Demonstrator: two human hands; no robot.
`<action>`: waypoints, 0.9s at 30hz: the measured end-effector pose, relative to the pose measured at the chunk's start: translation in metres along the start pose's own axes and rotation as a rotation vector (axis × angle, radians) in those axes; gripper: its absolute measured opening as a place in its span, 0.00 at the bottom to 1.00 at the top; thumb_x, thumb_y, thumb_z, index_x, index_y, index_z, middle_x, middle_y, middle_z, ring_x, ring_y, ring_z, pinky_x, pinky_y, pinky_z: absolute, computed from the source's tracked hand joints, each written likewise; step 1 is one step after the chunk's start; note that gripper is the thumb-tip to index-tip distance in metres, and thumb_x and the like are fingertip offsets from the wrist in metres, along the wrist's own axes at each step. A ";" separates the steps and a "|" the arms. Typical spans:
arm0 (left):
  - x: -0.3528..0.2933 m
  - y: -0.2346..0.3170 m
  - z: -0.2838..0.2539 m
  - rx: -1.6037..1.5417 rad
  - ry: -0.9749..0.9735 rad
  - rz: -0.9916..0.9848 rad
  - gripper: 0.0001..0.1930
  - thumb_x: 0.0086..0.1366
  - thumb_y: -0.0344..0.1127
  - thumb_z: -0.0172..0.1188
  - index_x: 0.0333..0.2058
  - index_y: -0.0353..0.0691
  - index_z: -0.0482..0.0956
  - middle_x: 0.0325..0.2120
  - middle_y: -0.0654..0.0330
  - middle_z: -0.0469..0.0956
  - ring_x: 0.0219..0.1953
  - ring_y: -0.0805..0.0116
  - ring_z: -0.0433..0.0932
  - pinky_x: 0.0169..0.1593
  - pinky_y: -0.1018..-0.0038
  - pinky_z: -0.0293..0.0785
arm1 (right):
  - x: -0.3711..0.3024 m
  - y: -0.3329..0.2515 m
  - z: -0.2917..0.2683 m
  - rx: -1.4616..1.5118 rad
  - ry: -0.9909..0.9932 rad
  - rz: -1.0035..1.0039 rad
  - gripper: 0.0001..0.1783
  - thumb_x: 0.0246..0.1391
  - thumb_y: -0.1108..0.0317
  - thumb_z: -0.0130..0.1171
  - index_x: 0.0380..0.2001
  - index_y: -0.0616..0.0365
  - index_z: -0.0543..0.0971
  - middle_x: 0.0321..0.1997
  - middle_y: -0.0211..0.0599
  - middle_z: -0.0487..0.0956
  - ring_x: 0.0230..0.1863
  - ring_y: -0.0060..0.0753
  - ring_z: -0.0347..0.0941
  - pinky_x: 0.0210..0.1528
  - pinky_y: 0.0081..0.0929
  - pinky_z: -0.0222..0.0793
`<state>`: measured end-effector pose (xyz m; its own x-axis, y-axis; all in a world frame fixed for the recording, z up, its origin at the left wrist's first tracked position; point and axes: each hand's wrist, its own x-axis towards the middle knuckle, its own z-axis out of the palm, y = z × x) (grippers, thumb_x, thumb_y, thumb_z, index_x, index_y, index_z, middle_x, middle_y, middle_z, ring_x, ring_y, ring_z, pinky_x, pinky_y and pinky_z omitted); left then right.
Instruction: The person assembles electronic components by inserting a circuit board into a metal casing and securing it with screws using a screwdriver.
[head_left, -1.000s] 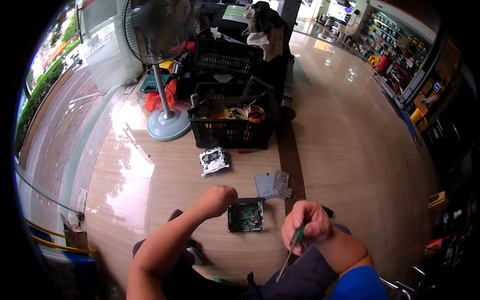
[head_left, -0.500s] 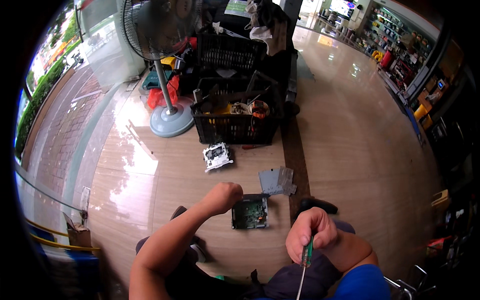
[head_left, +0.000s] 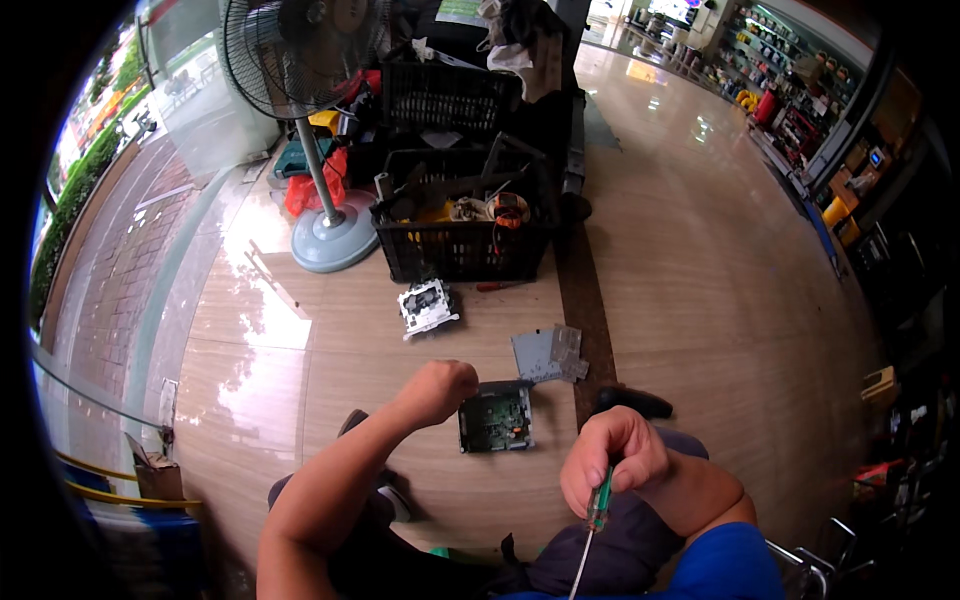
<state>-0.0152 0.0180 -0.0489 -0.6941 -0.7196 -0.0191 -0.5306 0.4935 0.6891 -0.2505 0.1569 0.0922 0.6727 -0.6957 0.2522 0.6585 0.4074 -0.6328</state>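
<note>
My left hand [head_left: 437, 391] is curled closed at the upper left corner of an opened metal unit with a green circuit board [head_left: 497, 419]. Its fingertips are hidden behind that corner, where it seems to grip the unit. My right hand [head_left: 613, 461], right of the unit and nearer to me, holds a screwdriver [head_left: 600, 497] by its clear green handle. The metal shaft points down toward my lap, its tip apart from the unit. Past the unit lie flat grey metal plates [head_left: 545, 355] and a white-framed mechanism [head_left: 427, 307].
A black crate [head_left: 465, 250] of tools stands ahead, with a red-handled tool [head_left: 492, 286] on the floor before it. Left of it is a fan on a round grey base [head_left: 335, 240]. A dark shoe [head_left: 632, 402] is beside my right hand. Stocked shelves [head_left: 785, 60] line the far right.
The whole view has shifted slightly. My right hand has moved a little left with the screwdriver, whose shaft now slants more to the left. The left hand stays at the unit's corner.
</note>
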 end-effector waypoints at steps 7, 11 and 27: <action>-0.002 -0.001 0.000 -0.021 0.008 0.013 0.05 0.59 0.31 0.58 0.31 0.36 0.80 0.31 0.48 0.80 0.38 0.47 0.79 0.43 0.59 0.75 | 0.004 0.001 0.005 0.001 0.005 0.004 0.10 0.56 0.73 0.62 0.38 0.67 0.75 0.26 0.52 0.77 0.25 0.42 0.75 0.26 0.37 0.71; -0.001 0.001 -0.002 -0.017 -0.013 0.007 0.06 0.59 0.31 0.58 0.32 0.36 0.80 0.31 0.48 0.80 0.38 0.46 0.79 0.44 0.59 0.75 | 0.001 0.000 0.000 0.000 -0.011 0.010 0.11 0.56 0.73 0.62 0.38 0.67 0.75 0.27 0.52 0.78 0.26 0.42 0.75 0.26 0.36 0.72; -0.003 -0.004 0.002 -0.027 -0.008 0.009 0.06 0.59 0.31 0.58 0.32 0.36 0.80 0.30 0.48 0.80 0.37 0.46 0.79 0.43 0.59 0.75 | 0.004 0.002 -0.002 0.026 0.038 0.017 0.11 0.55 0.72 0.63 0.37 0.67 0.75 0.26 0.51 0.77 0.25 0.41 0.75 0.26 0.35 0.72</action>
<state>-0.0117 0.0191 -0.0534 -0.7028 -0.7111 -0.0189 -0.5110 0.4862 0.7089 -0.2467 0.1537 0.0910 0.6706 -0.7106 0.2131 0.6561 0.4340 -0.6174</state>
